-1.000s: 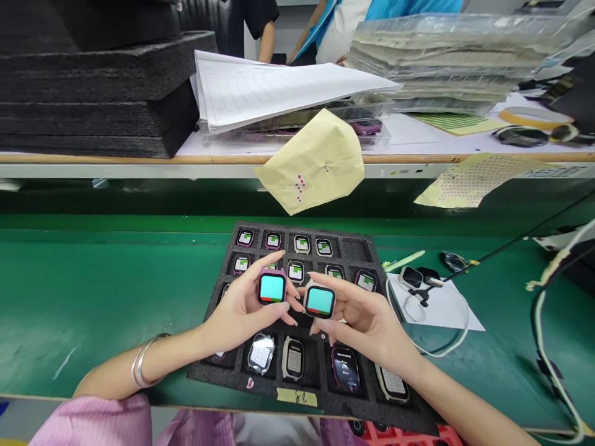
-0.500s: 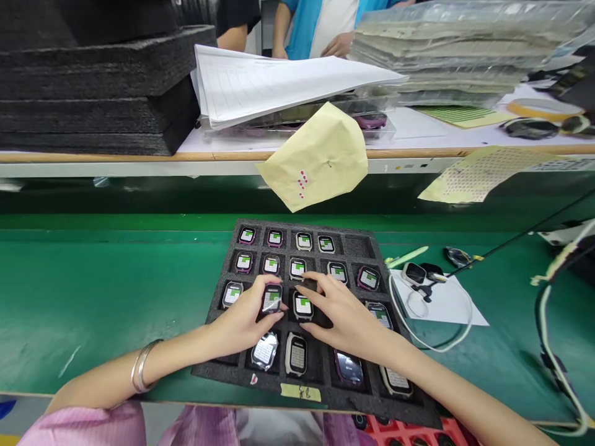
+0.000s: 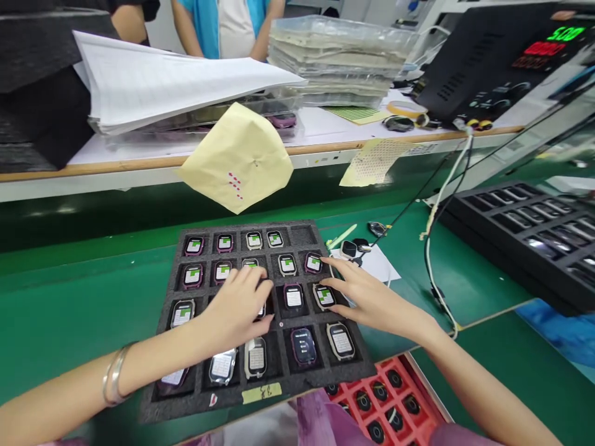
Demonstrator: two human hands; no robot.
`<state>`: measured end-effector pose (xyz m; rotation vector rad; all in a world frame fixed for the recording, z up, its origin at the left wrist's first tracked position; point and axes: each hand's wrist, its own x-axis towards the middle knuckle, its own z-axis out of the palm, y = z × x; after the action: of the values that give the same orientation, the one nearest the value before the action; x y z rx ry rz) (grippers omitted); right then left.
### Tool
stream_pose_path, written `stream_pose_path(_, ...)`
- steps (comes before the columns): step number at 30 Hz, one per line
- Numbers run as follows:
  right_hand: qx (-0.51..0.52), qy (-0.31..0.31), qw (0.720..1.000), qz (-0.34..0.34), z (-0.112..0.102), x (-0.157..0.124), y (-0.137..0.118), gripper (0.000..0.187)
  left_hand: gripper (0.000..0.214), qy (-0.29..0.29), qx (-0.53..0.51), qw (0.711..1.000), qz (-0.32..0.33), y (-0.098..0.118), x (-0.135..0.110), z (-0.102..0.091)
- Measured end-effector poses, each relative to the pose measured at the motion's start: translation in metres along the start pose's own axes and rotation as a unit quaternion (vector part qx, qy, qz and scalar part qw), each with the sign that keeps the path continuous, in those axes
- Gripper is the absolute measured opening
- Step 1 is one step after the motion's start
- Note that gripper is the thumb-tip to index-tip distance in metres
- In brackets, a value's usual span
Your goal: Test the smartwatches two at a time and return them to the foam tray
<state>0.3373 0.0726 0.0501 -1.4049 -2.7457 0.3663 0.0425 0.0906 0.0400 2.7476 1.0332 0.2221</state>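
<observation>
A black foam tray (image 3: 303,235) with several smartwatches in its slots lies on the green belt in front of me. My left hand (image 3: 237,306), a silver bracelet (image 3: 113,375) on its wrist, rests on the tray's middle, fingers loosely bent over a watch that is mostly hidden. My right hand (image 3: 369,300) lies at the tray's right edge with fingers stretched out, fingertips beside a lit watch (image 3: 324,296). Neither hand holds anything. A purple-cased watch (image 3: 294,296) sits between the hands. A yellow label (image 3: 263,392) marks the tray's near rim.
A red tray (image 3: 388,402) of black round parts sits below the near edge. A loose watch (image 3: 348,249) lies on white paper by a white cable (image 3: 434,248). Right: another black tray (image 3: 525,232). Shelf behind: paper stack (image 3: 162,80), hanging yellow sheet (image 3: 237,158), plastic trays (image 3: 334,59), two people (image 3: 218,28).
Both hands held up lit watches, one each, then set them into the tray. Now the hands are empty, the right one shifted to the tray's right edge. My view swung right.
</observation>
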Motion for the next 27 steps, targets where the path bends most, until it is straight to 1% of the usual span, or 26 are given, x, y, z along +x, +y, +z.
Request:
stream_pose_path(3, -0.035, -0.009, 0.999, -0.009, 0.002, 0.005, -0.001, 0.041, 0.029, 0.003, 0.056, 0.997, 0.049, 0.021, 0.03, 0.012)
stream_pose_path(5, -0.063, -0.023, 0.998, -0.013, 0.002, 0.01, -0.002, 0.044, 0.032, -0.005, 0.078, 0.995, 0.067, 0.029, 0.046, 0.022)
stream_pose_path(8, -0.077, -0.038, 0.996, -0.028, 0.002, 0.017, -0.001, 0.045, 0.038, -0.012, 0.076, 0.994, 0.073, 0.035, 0.059, 0.032)
stream_pose_path(10, -0.052, -0.04, 0.997, -0.049, 0.003, 0.019, 0.002, 0.043, 0.036, -0.017, 0.058, 0.995, 0.078, 0.035, 0.063, 0.034)
stream_pose_path(13, 0.042, -0.028, 0.997, -0.062, 0.002, 0.018, 0.009, 0.035, 0.031, -0.026, 0.01, 0.995, 0.093, 0.029, 0.063, 0.031)
stream_pose_path(15, 0.139, 0.013, 0.989, -0.042, -0.002, 0.014, 0.014, 0.032, 0.033, -0.027, -0.034, 0.995, 0.09, 0.019, 0.06, 0.027)
stream_pose_path(16, 0.196, 0.04, 0.979, -0.026, -0.004, 0.011, 0.015, 0.032, 0.035, -0.026, -0.051, 0.995, 0.087, 0.012, 0.057, 0.024)
stream_pose_path(17, 0.261, 0.065, 0.963, -0.013, -0.007, 0.008, 0.015, 0.034, 0.037, -0.024, -0.082, 0.993, 0.078, 0.006, 0.054, 0.021)
stream_pose_path(18, 0.338, 0.085, 0.937, -0.005, -0.01, 0.006, 0.014, 0.037, 0.038, -0.02, -0.136, 0.989, 0.06, -0.001, 0.05, 0.018)
stream_pose_path(19, 0.422, 0.099, 0.901, -0.002, -0.012, 0.005, 0.012, 0.039, 0.039, -0.015, -0.221, 0.975, 0.032, -0.006, 0.045, 0.015)
stream_pose_path(20, 0.506, 0.106, 0.856, 0.0, -0.013, 0.005, 0.009, 0.042, 0.039, -0.01, -0.329, 0.944, -0.004, -0.011, 0.041, 0.011)
stream_pose_path(21, 0.584, 0.112, 0.804, 0.003, -0.014, 0.006, 0.005, 0.045, 0.039, -0.002, -0.443, 0.895, -0.043, -0.015, 0.036, 0.008)
stream_pose_path(22, 0.649, 0.118, 0.751, 0.009, -0.014, 0.009, -0.001, 0.048, 0.039, 0.009, -0.548, 0.833, -0.08, -0.017, 0.031, 0.004)
stream_pose_path(23, 0.698, 0.123, 0.705, 0.019, -0.013, 0.013, -0.007, 0.049, 0.039, 0.023, -0.628, 0.77, -0.11, -0.018, 0.027, 0.0)
stream_pose_path(24, 0.731, 0.129, 0.67, 0.035, -0.012, 0.019, -0.014, 0.049, 0.039, 0.038, -0.678, 0.722, -0.13, -0.018, 0.022, -0.004)
stream_pose_path(25, 0.749, 0.133, 0.647, 0.054, -0.01, 0.025, -0.022, 0.048, 0.038, 0.056, -0.713, 0.683, -0.146, -0.018, 0.019, -0.008)
stream_pose_path(26, 0.757, 0.136, 0.634, 0.074, -0.008, 0.031, -0.029, 0.046, 0.037, 0.072, -0.739, 0.65, -0.161, -0.017, 0.015, -0.012)
stream_pose_path(27, 0.759, 0.139, 0.629, 0.091, -0.006, 0.037, -0.036, 0.044, 0.037, 0.081, -0.76, 0.62, -0.177, -0.017, 0.012, -0.015)
